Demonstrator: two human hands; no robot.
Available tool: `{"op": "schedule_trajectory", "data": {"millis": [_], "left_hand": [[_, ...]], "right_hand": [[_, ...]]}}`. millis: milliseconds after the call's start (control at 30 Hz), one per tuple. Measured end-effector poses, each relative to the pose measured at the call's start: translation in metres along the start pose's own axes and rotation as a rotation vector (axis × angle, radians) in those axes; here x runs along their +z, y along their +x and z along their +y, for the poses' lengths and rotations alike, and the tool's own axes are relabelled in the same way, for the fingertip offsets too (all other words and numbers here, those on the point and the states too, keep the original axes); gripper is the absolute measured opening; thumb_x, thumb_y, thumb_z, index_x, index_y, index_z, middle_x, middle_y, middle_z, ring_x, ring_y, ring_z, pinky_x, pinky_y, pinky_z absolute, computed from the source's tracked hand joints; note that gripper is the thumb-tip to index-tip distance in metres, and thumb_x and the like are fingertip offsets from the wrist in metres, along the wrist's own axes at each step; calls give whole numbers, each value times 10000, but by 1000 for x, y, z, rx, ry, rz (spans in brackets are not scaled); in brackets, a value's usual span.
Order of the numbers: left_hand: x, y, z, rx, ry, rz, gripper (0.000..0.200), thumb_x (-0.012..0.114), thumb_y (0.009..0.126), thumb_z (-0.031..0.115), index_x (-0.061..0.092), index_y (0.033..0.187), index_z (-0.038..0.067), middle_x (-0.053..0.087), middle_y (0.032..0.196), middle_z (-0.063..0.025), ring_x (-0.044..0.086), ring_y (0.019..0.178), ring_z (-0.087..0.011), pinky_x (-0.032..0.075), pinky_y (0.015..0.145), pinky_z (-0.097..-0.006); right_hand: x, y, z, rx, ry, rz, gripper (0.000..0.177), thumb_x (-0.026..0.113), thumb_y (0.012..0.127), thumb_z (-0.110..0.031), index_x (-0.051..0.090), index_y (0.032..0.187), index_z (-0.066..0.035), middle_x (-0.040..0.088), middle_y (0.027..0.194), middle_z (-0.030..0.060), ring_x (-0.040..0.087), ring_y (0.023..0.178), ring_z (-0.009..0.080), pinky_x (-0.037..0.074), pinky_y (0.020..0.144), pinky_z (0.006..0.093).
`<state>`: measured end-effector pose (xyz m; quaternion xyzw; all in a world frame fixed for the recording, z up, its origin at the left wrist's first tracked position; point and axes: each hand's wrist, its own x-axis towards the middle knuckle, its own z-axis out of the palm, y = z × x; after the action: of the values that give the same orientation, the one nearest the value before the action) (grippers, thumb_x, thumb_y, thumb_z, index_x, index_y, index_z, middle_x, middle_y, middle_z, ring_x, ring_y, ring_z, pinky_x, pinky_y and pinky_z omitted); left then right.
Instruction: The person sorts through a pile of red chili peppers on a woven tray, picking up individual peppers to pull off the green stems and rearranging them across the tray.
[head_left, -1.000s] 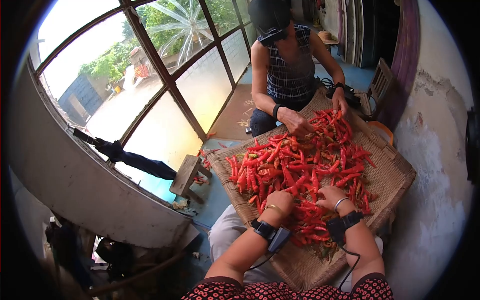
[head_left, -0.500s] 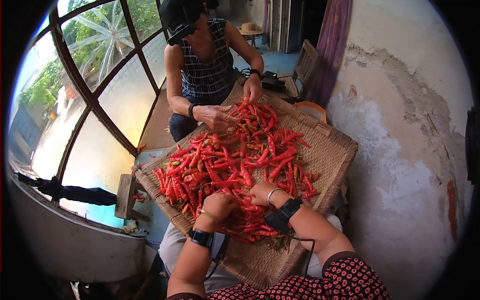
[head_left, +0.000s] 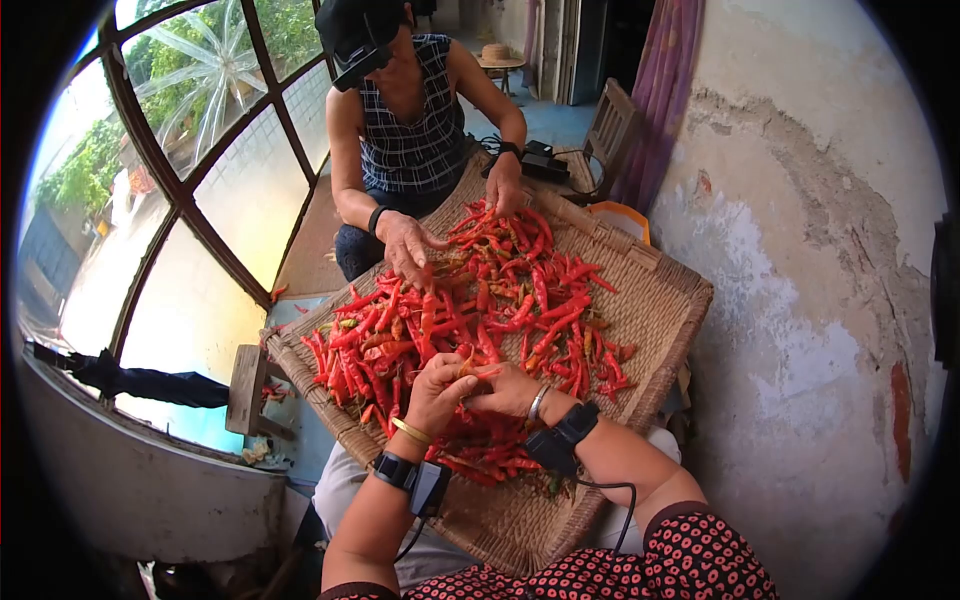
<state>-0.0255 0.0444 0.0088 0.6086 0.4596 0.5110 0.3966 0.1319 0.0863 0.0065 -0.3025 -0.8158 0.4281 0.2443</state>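
red peppers point(head_left: 540, 315) lie heaped across the woven tray point(head_left: 655, 305), which rests over your lap; its right side shows bare weave. your left hand point(head_left: 434, 394) is pinched on a single pepper point(head_left: 488, 373) at the near part of the heap; your right hand point(head_left: 508, 391) meets it there, fingers curled in close — whether they grip it too, you cannot tell from this view. a gold bangle point(head_left: 411, 432) circles your left wrist, a silver bangle point(head_left: 538, 402) your right; black straps point(head_left: 575, 424) sit just behind them, one on each arm.

across from you, a person in a checked top point(head_left: 405, 135) leans over the far side; one hand point(head_left: 407, 246) is spread low over the peppers, the other point(head_left: 504, 188) is at the far end of the heap.

beyond the tray's left corner stands a wooden stool point(head_left: 246, 390), a dark folded umbrella point(head_left: 165, 384) near it, below the window point(head_left: 200, 315); to your right rises a worn plaster wall point(head_left: 800, 250) — and past the tray's far right side, a purple curtain point(head_left: 662, 100) hangs by a wooden chair point(head_left: 612, 122).
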Motion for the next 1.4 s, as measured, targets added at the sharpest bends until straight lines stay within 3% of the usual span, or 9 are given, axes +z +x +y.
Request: {"op": "schedule_trajectory", "data": {"millis": [367,600,800,867,933,1100,1233,1333,1400], "left_hand": [[2,2,5,-165,-145,46,167,532,831,143,628,883,15,570,787,-8,514,724,-85,418,649,-215],[-3,3,-10,-237,-144,268,278,467,884,239,615,852,6,566,683,6,483,624,-42,392,560,-189],[-3,5,-18,-222,-36,288,298,461,885,227,613,820,-21,570,678,-3,493,634,-50,411,590,-203],[-4,6,-15,-235,-41,259,303,451,889,235,609,837,-17,567,691,-9,506,645,-61,420,593,-201],[-3,5,-1,-336,-296,161,306,436,895,244,600,858,-11,565,723,-23,525,642,-81,441,581,-211],[1,5,-2,-282,-414,78,314,396,907,284,565,900,18,568,746,-29,553,663,-104,449,582,-229],[3,6,-3,-288,-467,46,315,397,907,283,565,908,17,571,761,-37,556,662,-112,469,610,-254],[5,6,-1,-304,-465,57,331,399,906,276,577,909,-4,575,776,-41,557,646,-111,458,585,-228],[3,6,-9,-245,-50,189,314,428,894,261,591,890,-7,577,758,-46,556,658,-103,448,581,-231]], "right_hand": [[-8,-1,-3,16,81,-18,199,597,735,-184,577,890,-60,599,730,56,588,686,156,453,614,296],[-60,-3,1,454,380,-10,131,519,759,-110,564,839,-16,560,617,10,533,496,76,433,426,212],[-83,-4,18,275,1062,774,367,547,807,-171,451,1110,12,576,835,87,572,635,100,453,457,217],[-79,-3,28,372,1021,809,446,546,807,-185,401,1173,23,565,904,99,571,673,110,454,474,211],[-69,1,27,488,670,621,438,551,803,-186,416,1161,27,570,882,89,560,660,101,448,490,214],[-25,3,1,121,-144,-83,426,619,718,-270,543,1039,-1,601,923,106,576,832,202,450,757,304],[-12,3,-13,187,-244,-219,343,604,705,-320,585,849,-10,606,751,147,598,716,238,462,659,340],[-20,1,-4,424,160,-283,259,547,793,-268,575,774,-11,572,621,62,557,521,134,457,505,267],[-43,-1,4,431,199,-357,278,533,810,-278,569,777,-5,560,611,36,546,520,119,451,494,250]]}}
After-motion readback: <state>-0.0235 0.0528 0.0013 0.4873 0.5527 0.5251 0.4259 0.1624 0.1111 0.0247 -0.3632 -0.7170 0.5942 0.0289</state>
